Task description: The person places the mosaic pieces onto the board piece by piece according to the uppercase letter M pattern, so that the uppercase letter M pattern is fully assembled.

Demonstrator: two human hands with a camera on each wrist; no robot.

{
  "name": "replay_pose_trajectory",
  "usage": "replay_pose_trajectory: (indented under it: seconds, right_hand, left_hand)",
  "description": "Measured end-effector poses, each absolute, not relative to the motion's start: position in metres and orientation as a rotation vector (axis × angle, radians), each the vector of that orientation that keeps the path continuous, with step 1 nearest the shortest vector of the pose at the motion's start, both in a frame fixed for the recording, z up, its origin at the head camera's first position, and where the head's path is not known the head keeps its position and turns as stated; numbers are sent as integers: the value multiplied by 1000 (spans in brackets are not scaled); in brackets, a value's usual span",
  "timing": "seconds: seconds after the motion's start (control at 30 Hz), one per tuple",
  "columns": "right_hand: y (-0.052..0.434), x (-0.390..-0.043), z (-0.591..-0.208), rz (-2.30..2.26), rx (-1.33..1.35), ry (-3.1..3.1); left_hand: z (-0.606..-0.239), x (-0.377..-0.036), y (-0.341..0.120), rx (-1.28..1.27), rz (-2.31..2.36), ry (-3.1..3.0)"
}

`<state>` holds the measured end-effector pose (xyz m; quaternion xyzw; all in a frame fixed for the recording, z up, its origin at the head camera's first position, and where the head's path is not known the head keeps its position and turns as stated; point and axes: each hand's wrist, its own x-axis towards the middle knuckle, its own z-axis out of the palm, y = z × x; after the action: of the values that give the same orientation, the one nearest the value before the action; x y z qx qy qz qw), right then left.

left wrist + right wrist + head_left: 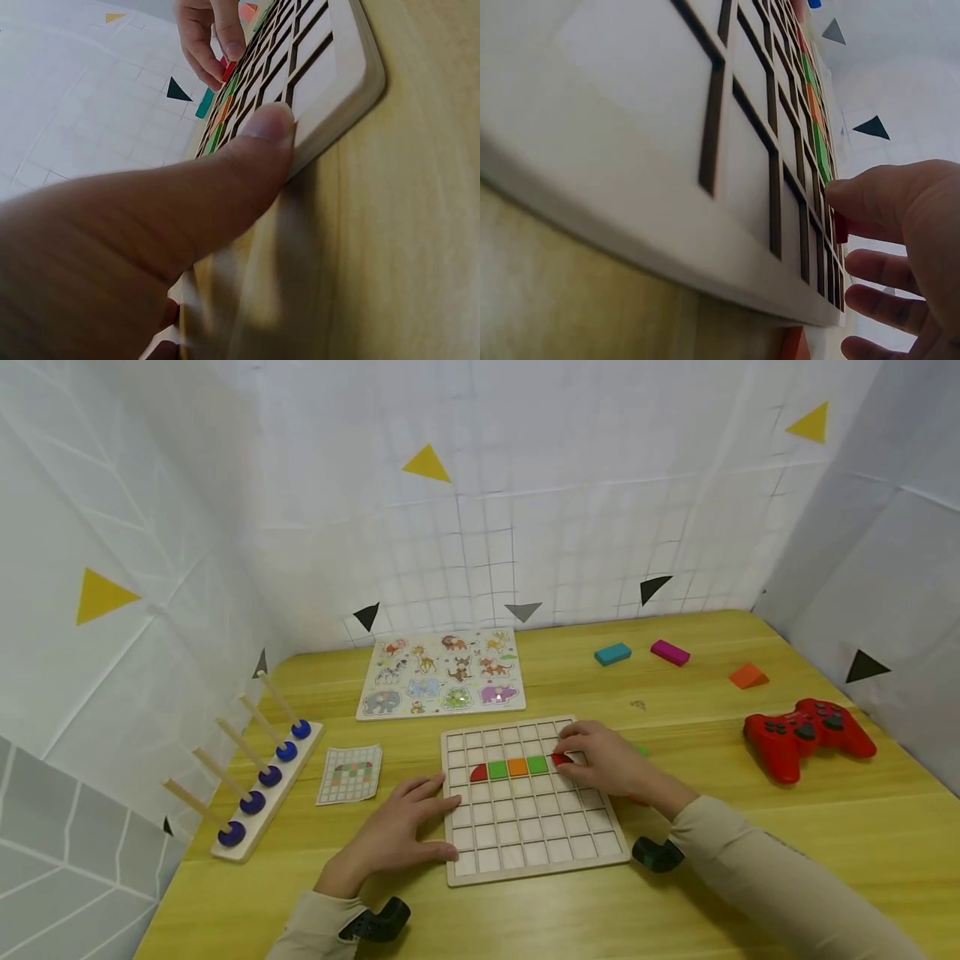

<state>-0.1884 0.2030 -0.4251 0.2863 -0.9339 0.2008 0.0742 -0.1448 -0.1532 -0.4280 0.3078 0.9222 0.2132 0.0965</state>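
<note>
A wooden grid board (535,831) lies in front of me. One row holds a red rounded-corner tile (478,772), a green tile (498,770), an orange tile (517,767) and another green tile (537,765). At the right end of that row my right hand (611,762) pinches a red tile (560,760) between thumb and fingers; its shape is partly hidden. My left hand (397,828) rests along the board's left side with fingers extended, and in the left wrist view its thumb (259,142) touches the rim.
Left of the board are a pattern card (350,774) and a peg stand (272,806) with blue rings. Behind lies an animal puzzle (442,675). To the right are a blue block (612,653), a magenta block (670,652), an orange wedge (747,675) and a red game controller (806,737).
</note>
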Motion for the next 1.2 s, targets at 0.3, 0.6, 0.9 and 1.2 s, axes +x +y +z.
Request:
replay_pose_trajectory:
  seconds: [0.3,0.6,0.9,1.2]
  right_hand:
    - [197,-190,-426,586,846,-2824]
    - [197,-191,-427,574,843,-2805]
    - [197,-188,-423,582,827,-2831]
    - [200,-188,-425,594,792,-2844]
  left_hand:
    - [-428,-144,-153,917,624,2740]
    - [-426,-144,-152,941,616,2743]
    - [-426,-143,-153,926,635,2738]
    - [-428,-144,-153,926,643,2738]
